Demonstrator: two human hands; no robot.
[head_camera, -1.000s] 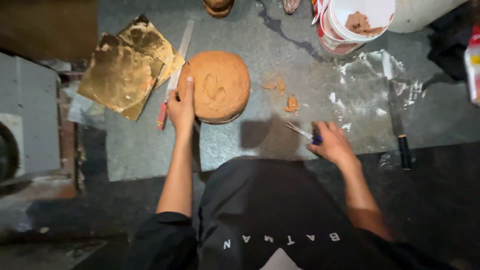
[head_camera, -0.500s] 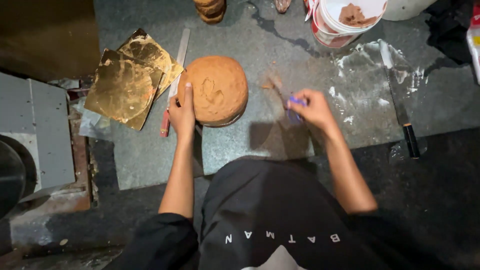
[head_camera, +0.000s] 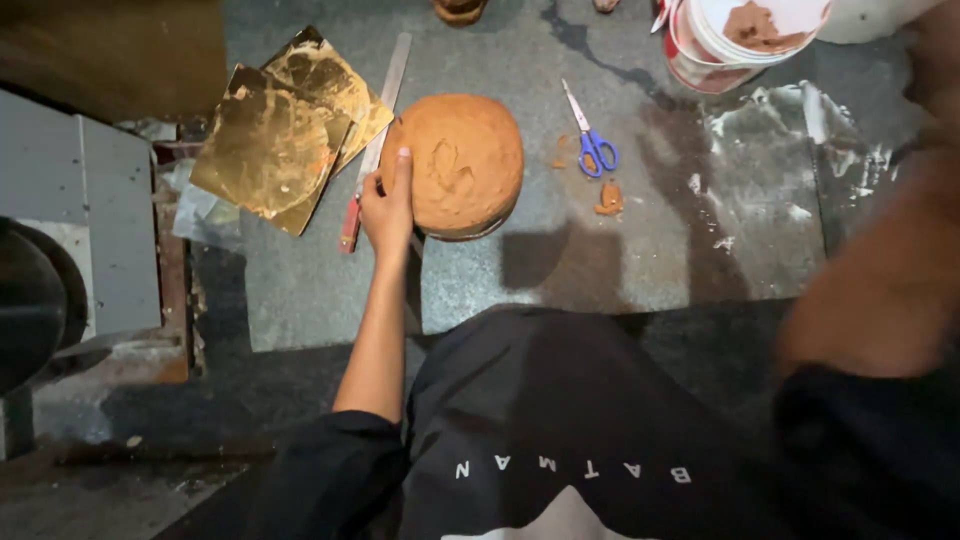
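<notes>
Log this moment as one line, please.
left hand: on round cake edge | right hand: blurred, raised | scissors: on slab, untouched

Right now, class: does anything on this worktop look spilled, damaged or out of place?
Yes. Brown smears lie on the grey worktop beside the blue-handled scissors, and the round cake has a dent in its top.

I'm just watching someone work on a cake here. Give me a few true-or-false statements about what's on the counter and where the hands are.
1. The left hand rests against the side of the round brown cake. True.
2. The blue-handled scissors are held in the right hand. False: they lie alone on the counter, right of the cake.
3. Gold square boards lie left of the cake. True.
4. The long knife lies on top of the cake. False: it lies on the counter between boards and cake.
5. The white bucket is empty. False: it holds brown cream.
</notes>
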